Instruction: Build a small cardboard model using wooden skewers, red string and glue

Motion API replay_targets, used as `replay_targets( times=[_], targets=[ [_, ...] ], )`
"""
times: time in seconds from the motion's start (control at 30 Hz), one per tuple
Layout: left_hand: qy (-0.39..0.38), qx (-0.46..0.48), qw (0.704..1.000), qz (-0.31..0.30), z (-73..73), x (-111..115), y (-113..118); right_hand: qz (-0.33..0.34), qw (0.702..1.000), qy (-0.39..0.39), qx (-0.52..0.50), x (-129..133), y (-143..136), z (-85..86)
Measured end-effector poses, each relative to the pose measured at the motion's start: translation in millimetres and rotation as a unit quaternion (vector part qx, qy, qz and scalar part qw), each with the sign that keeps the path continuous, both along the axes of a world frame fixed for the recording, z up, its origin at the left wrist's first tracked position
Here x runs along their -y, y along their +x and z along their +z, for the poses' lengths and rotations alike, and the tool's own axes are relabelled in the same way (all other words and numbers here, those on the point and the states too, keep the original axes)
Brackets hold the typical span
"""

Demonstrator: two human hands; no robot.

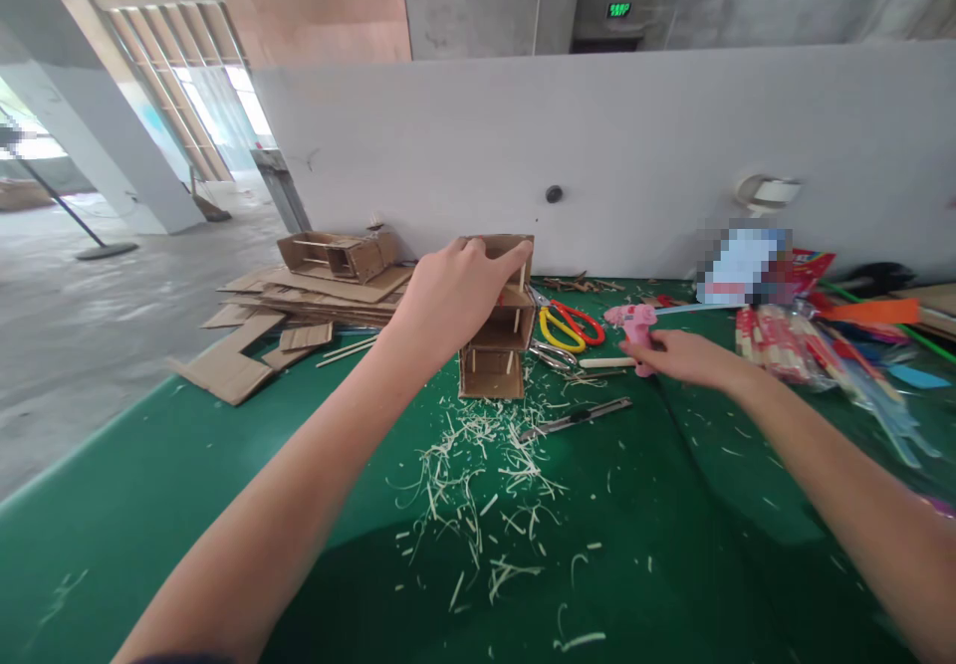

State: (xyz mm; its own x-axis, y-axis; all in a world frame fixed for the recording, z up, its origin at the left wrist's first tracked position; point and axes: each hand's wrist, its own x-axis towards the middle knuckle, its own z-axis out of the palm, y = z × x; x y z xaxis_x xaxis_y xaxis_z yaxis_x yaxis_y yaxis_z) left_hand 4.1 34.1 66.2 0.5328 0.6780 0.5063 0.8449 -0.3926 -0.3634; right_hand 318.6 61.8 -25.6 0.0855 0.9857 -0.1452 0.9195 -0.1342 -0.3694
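A tall cardboard structure of stacked open boxes (491,373) stands upright on the table, with short wooden sticks set inside its levels. My left hand (463,291) grips it near the top, the fingers reaching over the upper box and hiding part of it. To the right, a pink hot glue gun (636,324) is in my right hand (676,357), whose fingers close round its handle. A pale glue stick (698,308) juts from the gun's back. Beside the structure lie yellow-handled scissors (559,330) and red-handled scissors (587,322).
A utility knife (575,419) lies among pale wood shavings (478,445) on the green table (336,535). Cardboard sheets (329,291) and another cardboard box frame (340,254) are stacked at left. Packs of sticks (777,345) lie at right, before a white partition (418,146).
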Motion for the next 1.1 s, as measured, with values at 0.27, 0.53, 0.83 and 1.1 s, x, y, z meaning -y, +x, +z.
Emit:
replay_targets(
  times=[0.27,0.53,0.83,1.1],
  targets=[
    [0.004,-0.006,1.000,-0.006,-0.3,-1.0,-0.8,-0.116,0.967,0.163,-0.155,-0.8,-14.6,-17.9],
    [-0.004,-0.006,1.000,0.011,-1.0,-1.6,1.0,-0.009,0.958,0.095,-0.269,28.9,-23.7,4.6],
    [0.002,-0.005,1.000,0.008,-3.0,-2.1,2.5,0.167,0.976,0.070,-0.122,37.9,-69.1,-13.9],
    [0.013,-0.008,1.000,0.016,-4.9,-3.1,3.0,0.217,0.966,0.107,-0.094,36.9,-79.6,-22.9]
  ],
)
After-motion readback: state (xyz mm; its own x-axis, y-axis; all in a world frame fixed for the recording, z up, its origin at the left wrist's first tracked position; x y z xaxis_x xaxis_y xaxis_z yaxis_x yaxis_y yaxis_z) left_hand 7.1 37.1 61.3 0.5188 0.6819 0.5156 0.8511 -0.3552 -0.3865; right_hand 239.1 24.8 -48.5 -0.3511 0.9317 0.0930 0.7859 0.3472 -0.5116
